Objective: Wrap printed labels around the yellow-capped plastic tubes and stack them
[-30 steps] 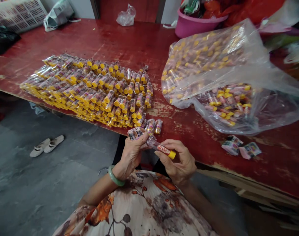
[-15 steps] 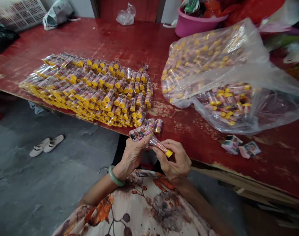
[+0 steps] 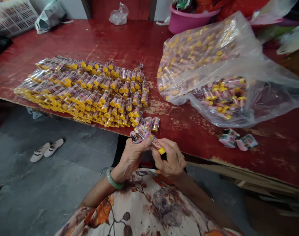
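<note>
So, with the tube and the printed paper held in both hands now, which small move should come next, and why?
Probably set the tube down beside the three loose tubes at the table's near edge. The printed paper in the left hand already lies against the tube, whose yellow-capped end the right hand grips, and finished ones lie in rows there.

A small clear plastic tube (image 3: 156,145) with a yellow cap at its lower right end and a red printed label along its side lies tilted, cap end lower, just off the near edge of the tabletop (image 3: 139,39). The right hand (image 3: 171,160) grips it around the capped end, and the left hand (image 3: 131,157) pinches its open upper end. At that upper end the left hand also holds a small bundle of printed paper slips (image 3: 138,135), pink and white with dark pictures, touching the tube's mouth.
</note>
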Demonstrator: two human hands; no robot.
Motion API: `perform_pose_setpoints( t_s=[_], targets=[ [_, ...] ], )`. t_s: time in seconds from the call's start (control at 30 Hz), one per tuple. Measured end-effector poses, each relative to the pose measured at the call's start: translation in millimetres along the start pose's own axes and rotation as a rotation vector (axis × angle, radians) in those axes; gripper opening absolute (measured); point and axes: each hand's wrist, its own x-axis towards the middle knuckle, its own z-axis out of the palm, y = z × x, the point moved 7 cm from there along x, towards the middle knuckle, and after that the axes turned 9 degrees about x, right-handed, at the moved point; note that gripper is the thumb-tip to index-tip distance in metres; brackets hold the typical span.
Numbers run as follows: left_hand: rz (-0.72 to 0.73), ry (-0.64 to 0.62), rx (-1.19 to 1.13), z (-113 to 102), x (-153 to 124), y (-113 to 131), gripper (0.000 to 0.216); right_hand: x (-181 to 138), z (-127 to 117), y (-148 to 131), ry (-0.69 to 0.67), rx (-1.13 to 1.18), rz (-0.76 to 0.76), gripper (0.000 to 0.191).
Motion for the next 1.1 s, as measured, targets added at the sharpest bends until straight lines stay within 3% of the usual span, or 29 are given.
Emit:
perform_pose_setpoints(
  t_s=[0.13,0.2,0.4,0.6,0.77,0.93,1.1],
  targets=[
    [-0.023,0.005,0.010,-5.9,4.2,2.1,0.030,8.5,6.3,10.2,-0.254,0.244,0.057,0.040],
    [-0.052,-0.031,0.026,-6.5,6.4,2.0,0.032,11.9,2.9,17.0,-0.293,0.398,0.146,0.038],
    [-0.080,-0.127,0.055,1.1,3.6,-2.1,0.040,16.0,-7.9,22.8,-0.123,0.469,0.229,0.025],
    [-0.104,-0.209,0.119,8.2,-4.5,-6.9,0.040,14.9,-4.4,28.3,-0.084,0.547,0.402,0.019],
    [-0.102,-0.235,0.187,8.3,-5.8,-8.1,0.034,17.1,-11.1,20.9,-0.033,0.455,0.336,0.017],
    [-0.120,-0.230,0.132,9.8,-6.7,-6.8,0.037,17.5,-13.6,15.8,-0.054,0.420,0.277,0.026],
    [-0.148,-0.242,0.139,10.2,-7.4,-7.4,0.038,12.7,-14.1,21.9,-0.090,0.481,0.353,0.026]
  ],
)
